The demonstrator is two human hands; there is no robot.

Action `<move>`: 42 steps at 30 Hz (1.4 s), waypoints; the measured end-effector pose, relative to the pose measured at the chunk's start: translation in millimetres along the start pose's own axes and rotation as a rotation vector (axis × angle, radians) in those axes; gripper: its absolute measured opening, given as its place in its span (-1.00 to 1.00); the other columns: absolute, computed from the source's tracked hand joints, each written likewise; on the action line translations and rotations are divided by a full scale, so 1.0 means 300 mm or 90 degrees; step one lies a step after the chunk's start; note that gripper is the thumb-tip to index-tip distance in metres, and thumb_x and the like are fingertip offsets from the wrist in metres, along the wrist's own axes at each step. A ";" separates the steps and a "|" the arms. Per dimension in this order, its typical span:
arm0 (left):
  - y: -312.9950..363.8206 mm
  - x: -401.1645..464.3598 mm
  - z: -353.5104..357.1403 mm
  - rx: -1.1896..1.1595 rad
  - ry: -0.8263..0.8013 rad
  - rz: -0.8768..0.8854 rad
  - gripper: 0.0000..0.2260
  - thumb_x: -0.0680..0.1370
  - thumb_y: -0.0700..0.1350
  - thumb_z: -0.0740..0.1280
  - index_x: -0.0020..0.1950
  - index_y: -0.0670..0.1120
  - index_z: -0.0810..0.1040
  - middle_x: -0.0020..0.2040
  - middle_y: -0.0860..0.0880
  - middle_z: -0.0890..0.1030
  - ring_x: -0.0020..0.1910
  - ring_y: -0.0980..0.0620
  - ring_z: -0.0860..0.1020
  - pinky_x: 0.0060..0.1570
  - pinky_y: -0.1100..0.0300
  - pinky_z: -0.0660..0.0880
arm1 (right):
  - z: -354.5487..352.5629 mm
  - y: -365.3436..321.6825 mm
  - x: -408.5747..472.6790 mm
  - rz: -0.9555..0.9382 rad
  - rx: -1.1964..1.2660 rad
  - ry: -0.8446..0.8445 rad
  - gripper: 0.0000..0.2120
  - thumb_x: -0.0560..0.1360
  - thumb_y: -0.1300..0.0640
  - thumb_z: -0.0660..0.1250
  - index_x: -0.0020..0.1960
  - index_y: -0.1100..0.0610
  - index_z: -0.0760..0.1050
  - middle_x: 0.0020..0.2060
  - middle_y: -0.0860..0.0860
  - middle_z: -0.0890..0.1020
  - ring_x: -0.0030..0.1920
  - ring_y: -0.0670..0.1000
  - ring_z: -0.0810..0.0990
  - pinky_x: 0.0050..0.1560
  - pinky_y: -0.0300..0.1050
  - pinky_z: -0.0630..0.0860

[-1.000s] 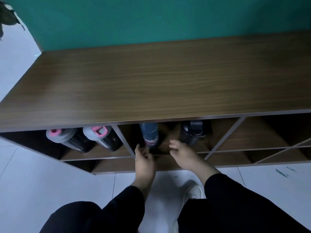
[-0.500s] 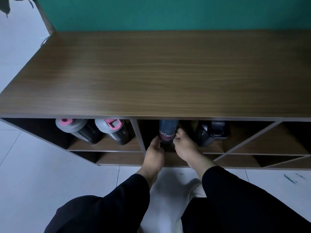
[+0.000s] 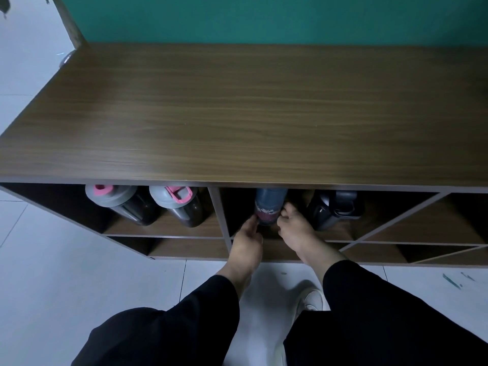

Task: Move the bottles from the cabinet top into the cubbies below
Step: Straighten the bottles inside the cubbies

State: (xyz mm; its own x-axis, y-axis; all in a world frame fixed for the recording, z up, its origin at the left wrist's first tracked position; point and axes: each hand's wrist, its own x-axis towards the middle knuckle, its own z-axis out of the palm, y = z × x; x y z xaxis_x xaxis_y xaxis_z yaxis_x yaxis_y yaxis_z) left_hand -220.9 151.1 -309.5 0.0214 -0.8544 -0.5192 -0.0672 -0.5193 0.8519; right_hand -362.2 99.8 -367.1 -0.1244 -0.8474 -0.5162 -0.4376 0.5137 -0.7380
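Observation:
A blue bottle (image 3: 268, 204) with a dark red band near its base stands in the middle upper cubby, its top hidden under the cabinet top (image 3: 250, 114). My left hand (image 3: 247, 240) grips its lower left side and my right hand (image 3: 294, 229) its lower right side. A black bottle (image 3: 334, 210) sits to the right in the same cubby. Two dark bottles with grey lids and pink caps (image 3: 121, 204) (image 3: 179, 204) lie tilted in the left cubby. No bottle shows on the cabinet top.
The cabinet backs onto a teal wall (image 3: 264, 19). Lower cubbies (image 3: 190, 249) and diagonal-walled cubbies (image 3: 412, 220) at the right hold nothing visible. White tiled floor (image 3: 79, 286) lies in front. My black sleeves and a white shoe (image 3: 313, 299) fill the bottom.
Both hands have closed in on the blue bottle's base and moved with it deeper into the cubby. The view has shifted, so the cabinet sits further right and higher.

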 end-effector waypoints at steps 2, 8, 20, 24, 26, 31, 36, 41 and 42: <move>0.001 0.004 0.002 -0.013 0.001 0.003 -0.52 0.62 -0.34 0.10 0.56 -0.19 0.30 0.51 -0.29 0.39 0.51 -0.25 0.31 0.54 -0.18 0.17 | 0.000 -0.033 -0.032 -0.011 0.015 -0.015 -0.62 0.34 0.00 0.09 0.13 -0.17 0.41 0.25 -0.08 0.65 0.00 -0.05 0.53 0.23 0.22 0.51; -0.025 0.036 0.005 -0.020 -0.044 -0.014 -0.30 0.45 -0.16 0.13 0.63 0.03 0.20 0.56 -0.05 0.40 0.56 -0.17 0.28 0.57 -0.20 0.18 | -0.009 -0.064 -0.077 -0.010 0.001 -0.011 -0.61 0.36 0.06 0.09 0.13 -0.20 0.43 0.20 -0.15 0.66 0.13 0.04 0.64 0.25 0.20 0.53; 0.061 -0.216 -0.216 -0.305 0.139 -0.227 -0.80 0.60 -0.35 0.19 -0.11 -0.22 0.59 -0.23 -0.18 0.59 -0.26 -0.11 0.52 -0.25 0.10 0.46 | -0.001 -0.223 -0.392 0.050 -0.176 -0.169 -0.68 0.57 0.28 0.09 -0.27 0.17 0.52 -0.45 0.09 0.51 -0.55 0.02 0.47 -0.47 -0.14 0.44; 0.106 -0.198 -0.369 -0.360 0.300 -0.146 -0.84 0.62 -0.28 0.15 0.02 -0.15 0.51 -0.22 -0.11 0.56 -0.28 -0.08 0.53 -0.26 0.11 0.46 | 0.167 -0.324 -0.541 -0.074 -0.143 -0.266 -0.75 0.61 0.29 0.11 0.03 0.14 0.56 -0.24 -0.02 0.60 -0.32 -0.10 0.53 -0.31 -0.35 0.46; 0.114 -0.158 -0.431 -0.288 0.342 -0.101 -0.74 0.56 -0.20 0.17 0.21 -0.07 0.51 -0.04 -0.11 0.63 -0.07 -0.11 0.61 -0.02 0.05 0.58 | 0.258 -0.376 -0.563 -0.110 -0.096 -0.249 -0.66 0.60 0.24 0.12 0.28 0.00 0.49 -0.03 0.02 0.64 -0.18 -0.03 0.57 -0.17 -0.24 0.50; 0.177 -0.145 -0.491 -0.156 0.296 -0.051 -0.46 0.59 -0.21 0.15 0.60 -0.03 0.25 0.36 -0.03 0.51 0.27 -0.13 0.54 0.24 0.02 0.49 | 0.417 -0.468 -0.486 -0.065 -0.001 -0.173 -0.35 0.64 0.24 0.13 0.62 -0.08 -0.05 0.48 0.14 0.41 0.34 0.21 0.50 0.29 0.05 0.44; 0.177 -0.114 -0.523 -0.164 0.225 -0.019 -0.45 0.61 -0.38 0.12 0.60 -0.11 0.24 0.02 0.16 0.56 -0.14 0.21 0.54 -0.23 0.33 0.47 | 0.492 -0.530 -0.355 -0.042 0.099 -0.086 -0.33 0.62 0.21 0.20 0.61 0.02 -0.05 0.49 0.17 0.37 0.41 0.19 0.44 0.39 0.03 0.39; 0.154 -0.047 -0.562 -0.176 0.172 -0.018 -0.47 0.56 -0.43 0.08 0.49 -0.10 0.43 0.27 -0.07 0.65 0.04 0.00 0.64 -0.40 0.41 0.51 | 0.538 -0.535 -0.323 -0.036 0.121 -0.019 -0.41 0.58 0.27 0.23 0.55 0.04 0.13 0.40 0.16 0.47 0.32 0.19 0.53 0.29 0.19 0.52; 0.154 -0.038 -0.566 -0.182 0.166 -0.014 -0.49 0.56 -0.41 0.11 0.47 -0.10 0.46 0.27 -0.11 0.67 0.05 -0.02 0.65 -0.35 0.37 0.54 | 0.547 -0.532 -0.332 -0.037 0.134 -0.002 -0.45 0.57 0.31 0.22 0.51 0.08 0.18 0.39 0.15 0.48 0.29 0.16 0.54 0.26 0.13 0.54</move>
State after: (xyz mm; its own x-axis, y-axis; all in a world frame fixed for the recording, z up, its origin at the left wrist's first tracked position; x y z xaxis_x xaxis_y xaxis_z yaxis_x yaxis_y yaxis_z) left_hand -54.7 134.2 -252.6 0.2754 -0.7997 -0.5335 0.2156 -0.4895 0.8449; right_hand -133.8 124.1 -269.2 -0.1010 -0.8763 -0.4711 -0.2485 0.4807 -0.8409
